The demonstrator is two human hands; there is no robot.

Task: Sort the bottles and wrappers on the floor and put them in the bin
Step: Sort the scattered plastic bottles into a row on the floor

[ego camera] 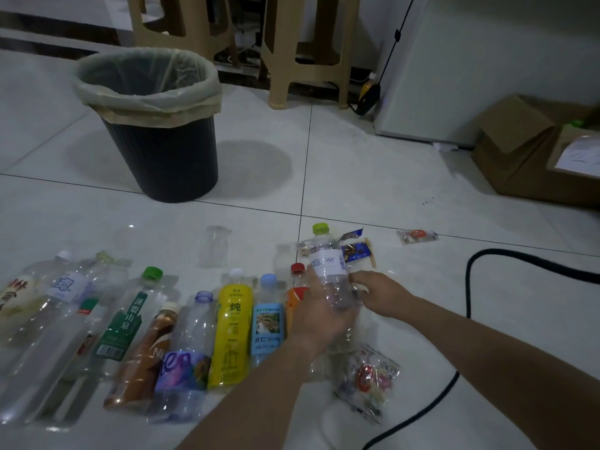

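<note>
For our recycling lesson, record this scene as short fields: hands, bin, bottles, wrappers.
held item: clear water bottle, lime-green cap
left hand: grips the bottle's body
right hand: holds its lower end
bin: black, upright, lined with a bag, beyond the row
bottle row: lying side by side on the floor, among them a yellow bottle
wrappers: blue wrapper and sweets packet, right of the row

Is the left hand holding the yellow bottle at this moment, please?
No, the left hand grips the clear green-capped bottle, while the yellow bottle lies untouched in the row on the floor.
</note>
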